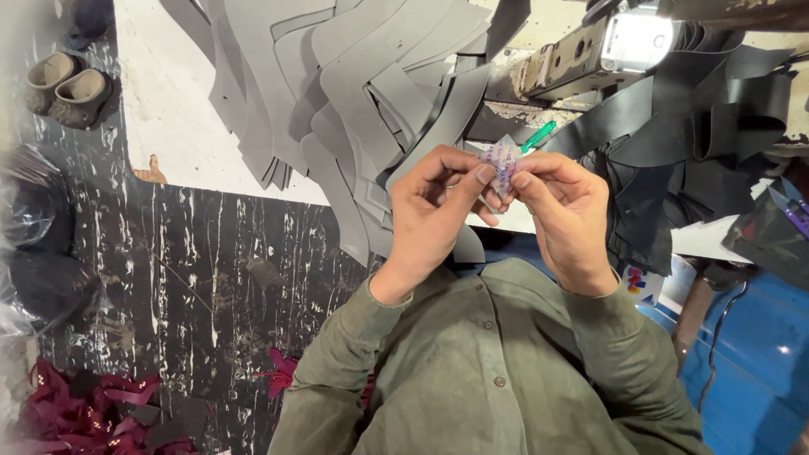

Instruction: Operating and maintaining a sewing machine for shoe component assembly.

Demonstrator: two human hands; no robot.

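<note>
- My left hand (pixel 434 211) is raised in front of my chest, fingers curled, thumb and forefinger pinching the left edge of a small sachet (pixel 503 160).
- My right hand (pixel 566 215) mirrors it, thumb and forefinger gripping the sachet's right edge; both wrists are bent inward, forearms in olive-green shirt sleeves (pixel 354 354).
- The sachet is small and roughly square, crinkled, pale with purple and pink print, held upright between both hands just above the desk (pixel 168 109) edge.
- A green pen-like tool (pixel 539 135) lies on the desk just behind the sachet, tilted.
- A fan of grey cut material pieces (pixel 354 93) is spread over the white desk top, hanging over its near edge beside my left hand.
- Black cut pieces (pixel 699 118) are heaped to the right, near a sewing machine (pixel 590 50) with a bright lamp.
- A small label with coloured print (pixel 638 282) sits low right, under my right wrist.
- Floor: pair of brown clogs (pixel 66 84) top left, dark red scraps (pixel 84 409) bottom left.
</note>
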